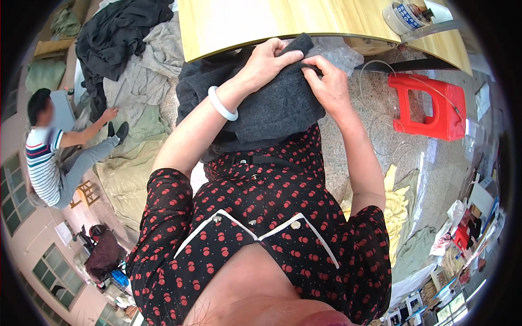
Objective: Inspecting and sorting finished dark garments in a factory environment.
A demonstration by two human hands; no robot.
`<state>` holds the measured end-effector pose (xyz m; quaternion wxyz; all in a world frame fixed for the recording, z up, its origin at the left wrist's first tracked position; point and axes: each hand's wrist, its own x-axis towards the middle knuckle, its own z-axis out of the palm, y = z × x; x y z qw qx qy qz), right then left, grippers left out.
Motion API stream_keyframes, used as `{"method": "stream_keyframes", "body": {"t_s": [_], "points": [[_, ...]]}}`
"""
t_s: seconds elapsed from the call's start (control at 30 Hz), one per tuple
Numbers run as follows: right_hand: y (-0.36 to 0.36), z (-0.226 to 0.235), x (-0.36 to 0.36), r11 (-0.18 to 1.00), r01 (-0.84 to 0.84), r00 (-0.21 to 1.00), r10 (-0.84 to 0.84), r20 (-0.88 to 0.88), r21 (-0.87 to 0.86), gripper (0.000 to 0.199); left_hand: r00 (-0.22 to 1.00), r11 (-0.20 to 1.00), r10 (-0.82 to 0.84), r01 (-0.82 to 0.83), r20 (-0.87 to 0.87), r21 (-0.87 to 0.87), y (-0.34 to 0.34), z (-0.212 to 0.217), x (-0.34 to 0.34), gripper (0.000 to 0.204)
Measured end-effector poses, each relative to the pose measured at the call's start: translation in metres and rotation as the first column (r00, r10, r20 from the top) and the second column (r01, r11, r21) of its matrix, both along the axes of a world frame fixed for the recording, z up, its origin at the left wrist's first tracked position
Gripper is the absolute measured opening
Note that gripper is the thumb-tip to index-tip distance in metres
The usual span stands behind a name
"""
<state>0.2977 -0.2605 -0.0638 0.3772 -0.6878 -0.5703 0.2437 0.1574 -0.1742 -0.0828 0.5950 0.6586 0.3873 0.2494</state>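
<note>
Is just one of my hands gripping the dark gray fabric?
No, the left hand and the right hand both pinch the dark gray fabric between thumb and fingers.

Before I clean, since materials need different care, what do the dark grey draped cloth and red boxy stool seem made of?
Dark grey cloth: perhaps woolly knit, matt, by its soft, mottled surface. Red stool: likely plastic, slightly glossy, by its moulded shape.

dk grey cloth (266, 111), soft, fuzzy matte surface, bunched w/ loose folds. main part just this side of light wood-grain table (261, 22), below its front edge in view. top bit gathered into a narrow fold, tip overlapping table edge. left part crumpled, nr table's left corner.
</note>
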Motion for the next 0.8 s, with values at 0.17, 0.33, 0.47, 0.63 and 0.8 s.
{"method": "stream_keyframes", "body": {"t_s": [0.17,0.33,0.47,0.63,0.8], "points": [[0.004,0.001,-0.005,1.000,-0.008,0.998,0.008,0.055,0.011,0.014,0.997,0.993,-0.072,0.069,-0.025,-0.094,0.006,0.002,-0.006,0.026],[0.013,0.010,-0.009,0.989,-0.085,0.979,0.061,0.192,0.120,0.012,0.995,0.992,-0.085,0.079,-0.053,-0.102,0.014,0.017,-0.010,0.025],[0.025,0.028,-0.013,0.955,-0.219,0.914,0.129,0.383,0.201,0.017,0.990,0.988,-0.139,0.139,-0.004,-0.074,0.028,0.020,-0.016,0.024],[0.030,0.037,-0.012,0.924,-0.328,0.804,0.163,0.572,0.198,0.023,0.985,0.982,-0.173,0.173,0.009,-0.080,0.034,0.025,-0.020,0.031],[0.027,0.034,-0.013,0.930,-0.317,0.803,0.161,0.574,0.183,0.023,0.979,0.913,-0.184,0.203,-0.086,0.354,0.033,0.017,-0.023,0.043]]}}
